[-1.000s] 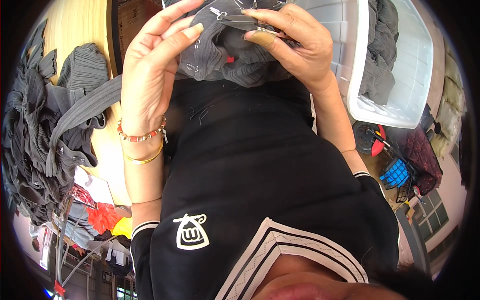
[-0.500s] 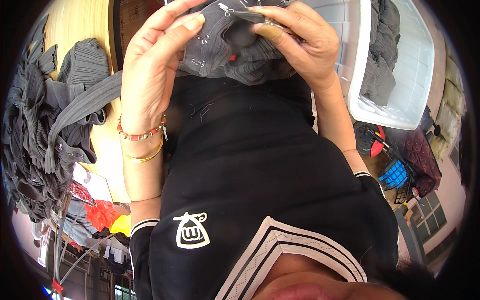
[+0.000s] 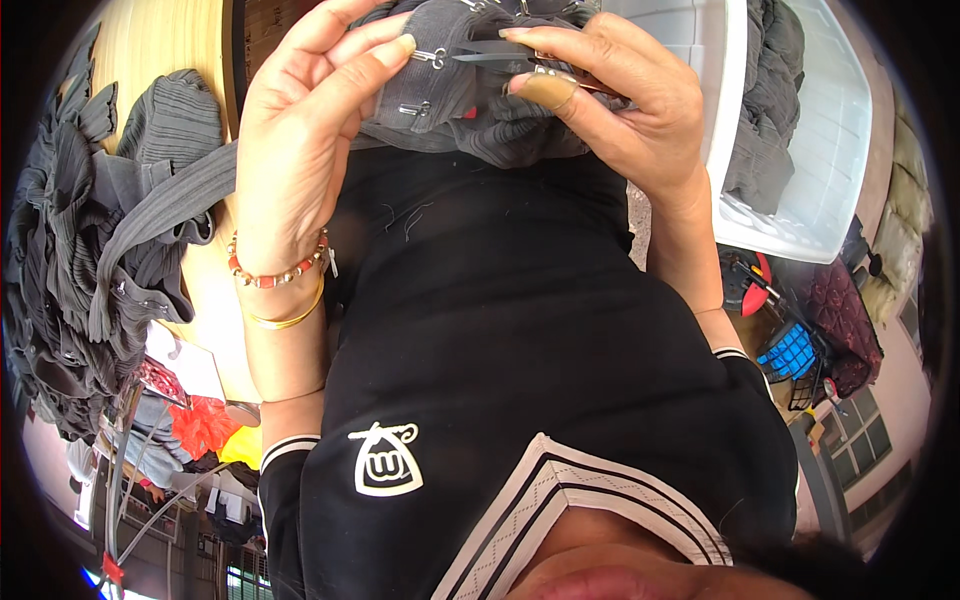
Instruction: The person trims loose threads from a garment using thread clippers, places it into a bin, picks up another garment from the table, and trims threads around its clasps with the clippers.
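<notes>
At the top of the view, my left hand (image 3: 310, 130) grips a grey garment (image 3: 455, 100) that carries small metal hooks, thumb and fingers pinching its edge. My right hand (image 3: 620, 100) holds small metal thread snips (image 3: 495, 52), their blades lying on the grey fabric beside a hook. A bead bracelet and a gold bangle sit on my left wrist. The garment bunches over my black shirt between both hands.
A heap of grey garments (image 3: 90, 240) lies at the left on a pale wooden table (image 3: 160, 40). A white plastic crate (image 3: 830, 130) with grey cloth inside stands at the right. Red and blue items lie at the lower right.
Both hands have stayed on the grey garment. The fabric has shifted in my fingers, and the snips' blades now point left across it toward my left thumb.
</notes>
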Demonstrator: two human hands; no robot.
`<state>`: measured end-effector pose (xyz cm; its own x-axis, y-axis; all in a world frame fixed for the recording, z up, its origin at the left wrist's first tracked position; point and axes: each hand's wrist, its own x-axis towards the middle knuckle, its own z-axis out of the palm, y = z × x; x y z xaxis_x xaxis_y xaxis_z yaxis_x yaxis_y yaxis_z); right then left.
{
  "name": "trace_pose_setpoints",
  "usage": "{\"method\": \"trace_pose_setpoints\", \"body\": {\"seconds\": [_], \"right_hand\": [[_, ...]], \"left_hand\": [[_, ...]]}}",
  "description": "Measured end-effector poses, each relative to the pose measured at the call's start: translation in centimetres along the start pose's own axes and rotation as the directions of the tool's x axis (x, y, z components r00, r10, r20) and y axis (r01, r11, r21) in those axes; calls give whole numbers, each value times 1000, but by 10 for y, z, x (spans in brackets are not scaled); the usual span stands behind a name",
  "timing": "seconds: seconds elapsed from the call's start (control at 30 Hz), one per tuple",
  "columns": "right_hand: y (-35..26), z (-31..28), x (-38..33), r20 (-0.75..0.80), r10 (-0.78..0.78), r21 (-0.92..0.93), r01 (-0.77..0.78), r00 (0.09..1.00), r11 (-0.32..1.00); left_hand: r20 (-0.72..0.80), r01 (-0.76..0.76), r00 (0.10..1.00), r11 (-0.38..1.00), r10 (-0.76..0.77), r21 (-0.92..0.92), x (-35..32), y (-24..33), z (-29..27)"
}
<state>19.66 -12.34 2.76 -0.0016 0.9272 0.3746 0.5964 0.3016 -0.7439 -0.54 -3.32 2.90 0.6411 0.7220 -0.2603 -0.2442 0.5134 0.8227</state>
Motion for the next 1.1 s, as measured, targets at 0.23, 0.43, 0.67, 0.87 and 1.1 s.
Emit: {"method": "trace_pose_setpoints", "body": {"seconds": [0.23,0.43,0.67,0.87,1.1], "right_hand": [[2,0,-1,12,1,-12,0,1000,1000],[-17,-6,13,8,49,-15,-49,999,999],[-17,-5,13,9,28,-25,-28,1000,999],[-11,-1,11,-12,20,32,-20,1000,999],[-4,8,4,-61,225,253,-203,972,946]], "left_hand": [[465,54,706,615,534,-787,39,-34,-8],[456,-8,668,619,588,-785,48,-45,-17],[-108,84,991,996,-82,9,-7,15,7],[-106,112,988,994,-113,-10,-8,16,4],[-50,100,994,995,-101,-26,-2,18,3]]}}
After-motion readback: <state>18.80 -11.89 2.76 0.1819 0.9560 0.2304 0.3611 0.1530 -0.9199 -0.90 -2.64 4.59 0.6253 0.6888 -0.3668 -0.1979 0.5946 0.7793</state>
